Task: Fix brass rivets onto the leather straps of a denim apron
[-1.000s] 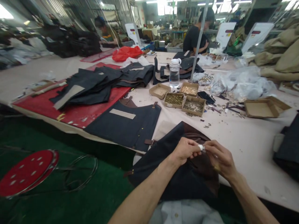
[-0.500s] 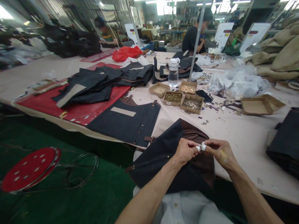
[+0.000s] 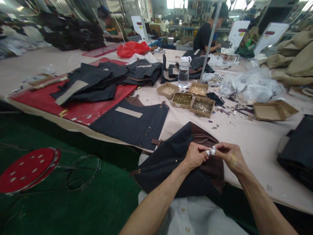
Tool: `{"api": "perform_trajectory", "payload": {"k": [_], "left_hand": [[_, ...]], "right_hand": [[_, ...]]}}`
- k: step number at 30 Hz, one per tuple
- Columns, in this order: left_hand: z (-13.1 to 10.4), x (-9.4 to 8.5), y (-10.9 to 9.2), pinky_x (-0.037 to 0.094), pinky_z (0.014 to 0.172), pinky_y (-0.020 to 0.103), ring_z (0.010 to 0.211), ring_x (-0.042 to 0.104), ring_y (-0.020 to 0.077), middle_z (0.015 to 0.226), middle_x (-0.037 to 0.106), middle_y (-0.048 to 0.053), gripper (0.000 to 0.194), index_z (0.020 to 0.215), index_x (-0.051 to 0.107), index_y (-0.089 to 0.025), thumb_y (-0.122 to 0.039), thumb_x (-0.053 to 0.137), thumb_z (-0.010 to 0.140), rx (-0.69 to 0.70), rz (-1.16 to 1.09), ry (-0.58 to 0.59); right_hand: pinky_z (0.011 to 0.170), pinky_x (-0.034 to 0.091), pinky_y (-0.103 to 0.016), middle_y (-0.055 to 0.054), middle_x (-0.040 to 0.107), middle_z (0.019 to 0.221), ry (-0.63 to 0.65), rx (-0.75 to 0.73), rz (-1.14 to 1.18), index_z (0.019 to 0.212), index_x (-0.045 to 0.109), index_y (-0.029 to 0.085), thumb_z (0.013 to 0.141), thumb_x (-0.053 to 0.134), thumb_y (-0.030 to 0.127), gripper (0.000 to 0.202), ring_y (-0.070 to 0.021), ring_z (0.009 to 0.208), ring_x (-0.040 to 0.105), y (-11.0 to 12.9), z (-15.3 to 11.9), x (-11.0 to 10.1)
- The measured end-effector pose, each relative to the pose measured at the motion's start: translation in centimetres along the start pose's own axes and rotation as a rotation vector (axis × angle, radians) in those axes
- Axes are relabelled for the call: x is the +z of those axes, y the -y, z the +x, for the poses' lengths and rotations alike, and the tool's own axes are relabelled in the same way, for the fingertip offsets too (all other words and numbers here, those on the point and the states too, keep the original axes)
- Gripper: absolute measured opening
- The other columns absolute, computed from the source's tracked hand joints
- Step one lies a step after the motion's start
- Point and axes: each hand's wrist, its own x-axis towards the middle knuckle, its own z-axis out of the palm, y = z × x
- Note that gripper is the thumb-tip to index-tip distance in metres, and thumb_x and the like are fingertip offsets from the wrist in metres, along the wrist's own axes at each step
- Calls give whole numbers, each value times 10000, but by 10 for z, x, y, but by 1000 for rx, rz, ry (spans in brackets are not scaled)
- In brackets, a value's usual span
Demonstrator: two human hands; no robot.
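Note:
A dark fabric piece with a brown underside [image 3: 166, 163] lies over my lap and the table's front edge. My left hand [image 3: 195, 156] is closed in a pinch above it, its white-wrapped fingertip meeting those of my right hand [image 3: 231, 157]. The right thumb and fingers are pinched together too. Anything between the fingertips is too small to make out. Behind the hands stand small cardboard boxes of metal parts, one with brass-coloured pieces [image 3: 182, 100] and one with darker pieces [image 3: 202, 106]. Another dark piece with a beige strip [image 3: 132, 125] lies flat to the left.
Dark fabric pieces [image 3: 97, 81] lie on a red board [image 3: 36, 99]. A water bottle [image 3: 184, 72], metal pole [image 3: 210, 42] and plastic bags [image 3: 256, 86] stand or lie farther back. A red stool [image 3: 26, 169] is at lower left. Two people sit across the table.
The view has shifted slightly. My hands remain together at the fabric, with the right fingers slightly more raised and spaced. The person at the back right leans lower.

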Motion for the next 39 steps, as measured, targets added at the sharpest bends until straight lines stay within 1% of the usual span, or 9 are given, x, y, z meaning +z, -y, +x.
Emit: {"api": "perform_trajectory", "payload": {"k": [4,7,12,16,19,26,29,33,39], "left_hand": [[2,2,4,452,519,217,556,584,100,761,740,126,309,932,794,-48,-254,746,707,-32,-252,28],[5,5,7,410,476,211,509,553,92,691,718,109,256,853,777,-39,-239,745,697,-65,-256,-54],[10,2,8,370,478,213,501,544,98,661,710,73,176,833,757,-72,-178,643,752,-126,50,-203],[14,-17,6,403,571,240,630,617,141,729,738,83,183,796,753,-107,-141,574,786,-67,434,-309],[19,-34,7,422,623,251,678,635,155,752,740,86,179,798,755,-111,-137,579,782,-62,542,-360],[31,-58,27,295,485,214,496,494,83,634,679,54,205,802,746,-70,-237,628,785,-144,294,-176],[30,-59,27,263,476,208,499,476,74,637,673,51,229,795,746,-67,-262,625,788,-126,311,-97],[27,-58,18,249,477,207,502,474,71,636,665,36,204,808,733,-80,-243,614,781,-123,275,-33],[30,-52,11,270,489,201,501,470,68,613,653,15,161,814,727,-92,-180,613,742,-125,285,23]], "right_hand": [[556,535,-304,-47,707,694,-106,27,8,831,758,163,662,879,430,338,-187,574,628,-9,2,3],[534,521,-291,-41,705,697,-153,27,39,845,762,161,656,887,397,327,-174,552,619,-23,6,6],[590,536,-317,-50,716,763,-160,-31,77,927,757,162,753,800,407,303,-182,596,638,-44,22,11],[695,526,-325,-72,721,935,13,-216,-301,986,779,180,794,721,348,262,-189,751,644,-53,38,16],[683,494,-317,-54,676,904,49,-293,-517,981,785,194,793,684,278,229,-177,736,608,-59,42,22],[761,483,-347,-41,660,913,55,-413,-471,875,729,215,818,653,256,103,-208,829,611,-68,38,25],[749,481,-344,-38,686,902,91,-350,-385,865,714,209,817,661,296,113,-215,819,609,-65,40,19],[743,464,-330,-36,708,888,223,-237,-331,900,720,192,838,647,335,172,-217,820,604,-55,45,7],[781,465,-338,-37,721,867,333,-199,-295,891,737,181,829,661,388,229,-228,845,616,-45,50,2]]}}
